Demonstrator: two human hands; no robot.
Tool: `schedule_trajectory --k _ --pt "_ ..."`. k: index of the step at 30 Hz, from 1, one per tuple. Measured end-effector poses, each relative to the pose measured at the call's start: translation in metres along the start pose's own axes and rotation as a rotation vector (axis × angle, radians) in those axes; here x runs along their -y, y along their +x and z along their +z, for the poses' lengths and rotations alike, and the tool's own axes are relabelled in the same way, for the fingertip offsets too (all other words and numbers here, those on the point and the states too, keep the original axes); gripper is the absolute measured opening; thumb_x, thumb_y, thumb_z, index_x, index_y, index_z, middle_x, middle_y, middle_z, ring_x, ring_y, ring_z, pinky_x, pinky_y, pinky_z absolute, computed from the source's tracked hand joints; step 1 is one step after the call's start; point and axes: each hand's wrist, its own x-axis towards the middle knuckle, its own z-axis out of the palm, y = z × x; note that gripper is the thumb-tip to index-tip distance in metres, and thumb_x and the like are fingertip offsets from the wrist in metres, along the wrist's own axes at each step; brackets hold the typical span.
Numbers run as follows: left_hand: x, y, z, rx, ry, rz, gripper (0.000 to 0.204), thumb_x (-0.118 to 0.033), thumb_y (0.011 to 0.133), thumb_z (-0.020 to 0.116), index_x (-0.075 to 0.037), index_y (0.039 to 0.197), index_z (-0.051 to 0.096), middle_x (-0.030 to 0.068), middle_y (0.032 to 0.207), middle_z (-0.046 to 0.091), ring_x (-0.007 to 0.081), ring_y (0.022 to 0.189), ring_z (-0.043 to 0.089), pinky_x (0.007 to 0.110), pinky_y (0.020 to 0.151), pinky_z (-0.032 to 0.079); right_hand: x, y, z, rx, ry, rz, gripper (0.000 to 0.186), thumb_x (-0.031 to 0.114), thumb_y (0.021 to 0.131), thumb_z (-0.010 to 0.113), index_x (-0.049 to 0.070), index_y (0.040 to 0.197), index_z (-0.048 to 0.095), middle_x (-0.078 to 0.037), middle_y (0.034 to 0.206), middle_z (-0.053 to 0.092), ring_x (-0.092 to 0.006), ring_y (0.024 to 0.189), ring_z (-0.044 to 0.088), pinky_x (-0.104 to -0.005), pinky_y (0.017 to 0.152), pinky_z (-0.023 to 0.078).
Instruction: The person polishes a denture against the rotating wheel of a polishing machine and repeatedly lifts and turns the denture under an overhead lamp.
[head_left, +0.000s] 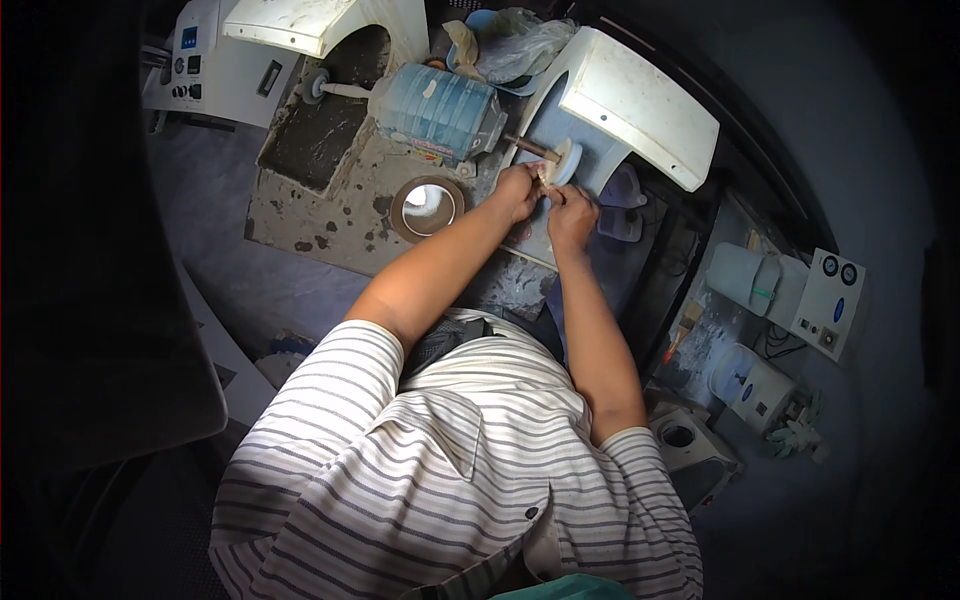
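Both hands meet at a pale round buffing wheel (568,163) on the right-hand spindle of a blue bench polishing motor (432,108). My left hand (517,192) is closed, its fingertips pinched just left of the wheel. From the right, my right hand (573,217) is also closed, fingertips close to the left ones. Between them is a small pale piece (545,180), mostly covered by the fingers, whose kind I cannot make out. It lies against or very near the wheel's lower edge. A white hood (640,110) arches over this end.
A second, smaller wheel (316,86) sits on the motor's left spindle, above a dirty tray (310,145) under another white hood (290,27). A roll of brown tape (460,205) lies on the stained bench. A control box (825,305) and a small machine (757,395) stand at the right.
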Motion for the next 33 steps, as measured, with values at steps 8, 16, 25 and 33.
schedule_trajectory --k 8,16,25,33 --pt "-0.001 -0.017 0.0 0.034 0.021 0.111 0.017 -0.004 0.094 0.042 0.004 0.107 0.05 0.0132 0.097 0.058 0.0226 0.087 0.059 0.033 0.08 0.051 -0.004 -0.009 -0.002 -0.088 0.173 -0.044 0.014 0.0 0.07 0.07 0.003 0.083 0.069 -0.013 0.074 0.065 -0.0282 0.07 0.065 -0.0337 0.064 0.05" --pt "0.008 -0.017 -0.006 0.088 0.32 0.249 0.012 0.002 0.091 0.044 0.006 0.1 0.051 0.0143 0.088 0.063 0.0219 0.076 0.063 0.032 0.074 0.053 -0.018 -0.027 0.006 0.024 0.446 0.236 0.013 0.002 0.078 0.066 -0.001 0.091 0.067 -0.015 0.085 0.069 -0.0201 0.075 0.067 -0.0292 0.069 0.05" --pt "0.009 -0.004 -0.009 0.015 0.338 0.249 0.014 0.006 0.087 0.044 0.006 0.097 0.055 0.0128 0.087 0.063 0.0181 0.072 0.061 0.028 0.069 0.052 -0.016 -0.02 0.009 0.13 0.662 0.302 0.02 0.0 0.081 0.064 -0.004 0.1 0.066 -0.005 0.088 0.068 -0.0091 0.08 0.062 -0.0213 0.073 0.048" --pt "0.009 -0.005 -0.006 -0.035 0.301 0.257 0.012 0.001 0.091 0.045 0.002 0.098 0.055 0.0129 0.088 0.062 0.0177 0.072 0.061 0.029 0.067 0.052 -0.022 -0.018 0.014 0.189 0.686 0.402 0.021 -0.002 0.081 0.064 -0.005 0.103 0.065 -0.007 0.092 0.067 -0.0117 0.081 0.063 -0.0235 0.072 0.052"
